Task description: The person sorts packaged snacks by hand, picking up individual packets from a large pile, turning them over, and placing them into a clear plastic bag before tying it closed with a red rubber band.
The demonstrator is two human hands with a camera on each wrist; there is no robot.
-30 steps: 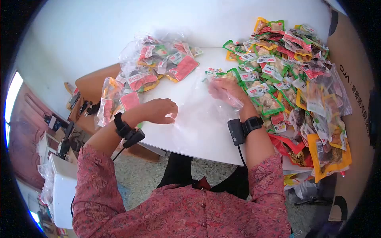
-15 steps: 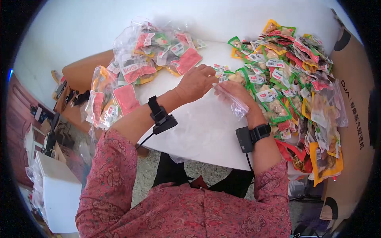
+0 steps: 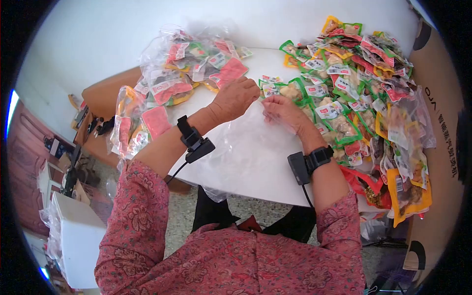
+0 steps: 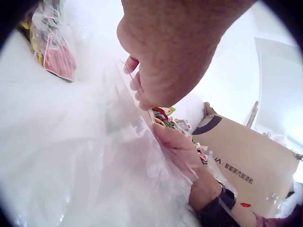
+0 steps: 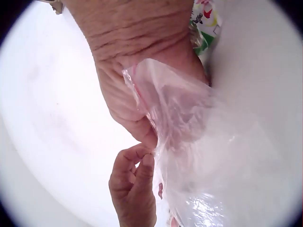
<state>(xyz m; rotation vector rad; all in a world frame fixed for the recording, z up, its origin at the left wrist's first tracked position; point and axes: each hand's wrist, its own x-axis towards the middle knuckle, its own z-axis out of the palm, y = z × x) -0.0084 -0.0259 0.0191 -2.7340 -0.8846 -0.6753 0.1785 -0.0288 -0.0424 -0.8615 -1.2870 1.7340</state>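
A clear plastic zip bag (image 4: 94, 156) hangs spread out between both hands over the white table. My left hand (image 3: 235, 100) pinches its top edge, with thumb and fingers bent together in the right wrist view. Close beside it, my right hand (image 3: 284, 112) grips the same edge, and the film drapes over its palm. The bag's pink-lined zip strip (image 5: 137, 92) shows against the right palm. Just beyond the right hand lie green-edged food packets (image 3: 291, 91).
A large heap of sealed food packets (image 3: 344, 88) covers the table's right side, against a brown cardboard box (image 3: 435, 162). Filled clear bags of packets (image 3: 172, 91) are piled at the back left. The table's front edge (image 3: 255, 196) runs close to the person's lap.
My left hand has moved up and right from the table's left side to the bag's edge beside my right hand. The bag, bunched at the right hand half a second ago, now hangs spread out.
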